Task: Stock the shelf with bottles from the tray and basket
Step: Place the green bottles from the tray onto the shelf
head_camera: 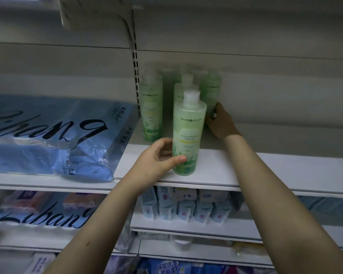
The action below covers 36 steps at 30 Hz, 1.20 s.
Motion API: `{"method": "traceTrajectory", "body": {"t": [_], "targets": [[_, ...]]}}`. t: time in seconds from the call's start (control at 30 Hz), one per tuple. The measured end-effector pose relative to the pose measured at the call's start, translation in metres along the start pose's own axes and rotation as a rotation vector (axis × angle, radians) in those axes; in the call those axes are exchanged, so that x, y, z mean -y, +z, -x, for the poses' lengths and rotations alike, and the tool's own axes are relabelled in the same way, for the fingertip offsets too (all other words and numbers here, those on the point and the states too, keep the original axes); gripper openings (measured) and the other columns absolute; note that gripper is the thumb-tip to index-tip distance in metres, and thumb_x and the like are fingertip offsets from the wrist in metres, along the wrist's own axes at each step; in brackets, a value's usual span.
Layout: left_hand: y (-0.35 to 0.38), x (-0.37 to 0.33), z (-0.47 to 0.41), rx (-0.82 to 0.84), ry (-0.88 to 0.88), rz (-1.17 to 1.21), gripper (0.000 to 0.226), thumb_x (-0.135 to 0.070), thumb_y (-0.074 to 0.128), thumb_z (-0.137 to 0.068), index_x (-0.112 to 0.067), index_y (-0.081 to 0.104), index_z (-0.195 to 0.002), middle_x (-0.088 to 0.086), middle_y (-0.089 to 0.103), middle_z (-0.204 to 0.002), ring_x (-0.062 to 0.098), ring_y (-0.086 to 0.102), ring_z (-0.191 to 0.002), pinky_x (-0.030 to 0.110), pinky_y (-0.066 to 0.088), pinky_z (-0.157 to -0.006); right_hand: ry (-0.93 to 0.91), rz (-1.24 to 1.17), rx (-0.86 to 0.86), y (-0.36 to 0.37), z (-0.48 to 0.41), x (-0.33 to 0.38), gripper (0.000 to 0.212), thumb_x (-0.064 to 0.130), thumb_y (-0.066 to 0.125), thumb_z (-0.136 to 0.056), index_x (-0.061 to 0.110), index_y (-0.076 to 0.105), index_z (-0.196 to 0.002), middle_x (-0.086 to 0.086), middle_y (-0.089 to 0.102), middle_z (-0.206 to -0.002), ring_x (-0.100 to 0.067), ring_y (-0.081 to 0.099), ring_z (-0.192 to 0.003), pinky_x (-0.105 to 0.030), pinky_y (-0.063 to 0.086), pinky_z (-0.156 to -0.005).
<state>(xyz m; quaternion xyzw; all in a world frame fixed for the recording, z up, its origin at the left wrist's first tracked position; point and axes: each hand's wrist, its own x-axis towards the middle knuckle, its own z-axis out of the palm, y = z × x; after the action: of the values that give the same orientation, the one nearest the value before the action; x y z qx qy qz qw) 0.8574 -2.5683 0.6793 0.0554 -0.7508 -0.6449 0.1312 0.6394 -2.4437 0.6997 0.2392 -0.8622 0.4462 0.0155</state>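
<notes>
Several pale green shower gel bottles with white caps stand on the white shelf [216, 171]. The front bottle [188, 131] stands upright near the shelf's front edge, and my left hand [158, 159] wraps its lower part, thumb across the label. Farther back on the right, my right hand [220, 123] grips the base of a rear bottle [210, 89]. Another bottle [151, 103] stands at the left by the slotted upright, and one [184, 86] is half hidden behind the front bottle. Tray and basket are out of view.
A blue plastic-wrapped pack [53, 135] with black script lies on the shelf to the left, touching the divider. Below are light blue cartons [186, 206] and more packs [36, 212]. The shelf stretches bare to the right of my right arm.
</notes>
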Motion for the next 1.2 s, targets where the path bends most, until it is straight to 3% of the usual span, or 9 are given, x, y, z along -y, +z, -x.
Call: {"method": "traceTrajectory", "body": {"t": [0.2, 0.43, 0.53, 0.77, 0.87, 0.97, 1.07, 1.2], "targets": [[0.0, -0.001, -0.002, 0.013, -0.017, 0.076, 0.048, -0.015, 0.074, -0.072, -0.01, 0.058, -0.116, -0.003, 0.072, -0.105, 0.005, 0.068, -0.098, 0.017, 0.052, -0.082, -0.018, 0.003, -0.016, 0.002, -0.02, -0.01, 0.044, 0.019, 0.054, -0.098, 0.007, 0.039, -0.137, -0.014, 0.055, -0.136, -0.03, 0.052, -0.124, -0.024, 0.036, -0.088], [-0.001, -0.002, -0.002, 0.016, -0.025, 0.081, 0.052, -0.024, 0.075, -0.065, -0.014, 0.059, -0.114, -0.003, 0.072, -0.106, 0.008, 0.068, -0.101, 0.019, 0.052, -0.083, -0.016, 0.012, -0.025, 0.005, -0.033, -0.015, 0.046, 0.019, 0.057, -0.096, 0.009, 0.04, -0.138, -0.014, 0.053, -0.137, -0.03, 0.051, -0.125, -0.028, 0.037, -0.093], [0.0, -0.002, -0.002, 0.014, -0.025, 0.073, 0.052, -0.023, 0.075, -0.065, -0.014, 0.059, -0.113, -0.002, 0.072, -0.107, 0.009, 0.068, -0.102, 0.02, 0.052, -0.084, -0.021, 0.02, -0.038, 0.005, -0.035, -0.016, 0.049, 0.023, 0.06, -0.093, 0.011, 0.042, -0.136, -0.016, 0.053, -0.131, -0.035, 0.054, -0.117, -0.039, 0.045, -0.097], [0.0, -0.003, -0.001, 0.007, -0.011, 0.063, 0.05, -0.017, 0.077, -0.069, -0.013, 0.058, -0.115, -0.001, 0.07, -0.111, 0.007, 0.067, -0.102, 0.017, 0.051, -0.084, 0.052, 0.185, 0.02, 0.009, -0.023, -0.025, 0.047, 0.027, 0.063, -0.092, 0.001, 0.045, -0.126, -0.023, 0.052, -0.127, -0.036, 0.055, -0.11, -0.028, 0.038, -0.079], [-0.002, 0.0, -0.002, 0.024, 0.01, 0.069, 0.046, -0.011, 0.076, -0.076, -0.012, 0.058, -0.117, 0.001, 0.068, -0.115, 0.008, 0.066, -0.105, 0.017, 0.052, -0.086, 0.117, 0.21, 0.069, 0.002, -0.009, -0.022, 0.065, 0.032, 0.06, -0.094, 0.006, 0.03, -0.144, -0.022, 0.041, -0.142, -0.036, 0.047, -0.125, -0.032, 0.039, -0.092], [-0.005, 0.003, -0.003, 0.048, 0.029, 0.054, 0.058, -0.03, 0.079, -0.067, -0.017, 0.057, -0.119, -0.002, 0.068, -0.118, 0.009, 0.064, -0.11, 0.026, 0.051, -0.096, 0.169, 0.154, 0.044, -0.01, 0.016, -0.022, 0.085, 0.036, 0.064, -0.091, 0.013, 0.012, -0.155, -0.013, 0.027, -0.157, -0.03, 0.036, -0.14, -0.04, 0.033, -0.113], [-0.007, 0.003, -0.002, 0.056, 0.056, 0.036, 0.064, -0.037, 0.077, -0.064, -0.023, 0.053, -0.122, -0.006, 0.064, -0.122, 0.004, 0.062, -0.111, 0.027, 0.05, -0.098, 0.187, 0.022, -0.063, -0.021, 0.06, -0.019, 0.077, 0.028, 0.065, -0.092, 0.013, 0.023, -0.153, -0.013, 0.036, -0.153, -0.026, 0.041, -0.137, -0.035, 0.036, -0.11], [-0.006, 0.002, 0.003, -0.013, 0.079, 0.131, 0.088, -0.03, 0.076, -0.069, -0.02, 0.031, -0.143, -0.001, 0.053, -0.132, 0.007, 0.057, -0.116, 0.023, 0.05, -0.093, 0.17, -0.028, -0.206, -0.033, 0.13, -0.006, 0.06, 0.031, 0.06, -0.095, 0.011, 0.037, -0.147, -0.008, 0.045, -0.147, -0.021, 0.045, -0.134, -0.031, 0.038, -0.105]]}}
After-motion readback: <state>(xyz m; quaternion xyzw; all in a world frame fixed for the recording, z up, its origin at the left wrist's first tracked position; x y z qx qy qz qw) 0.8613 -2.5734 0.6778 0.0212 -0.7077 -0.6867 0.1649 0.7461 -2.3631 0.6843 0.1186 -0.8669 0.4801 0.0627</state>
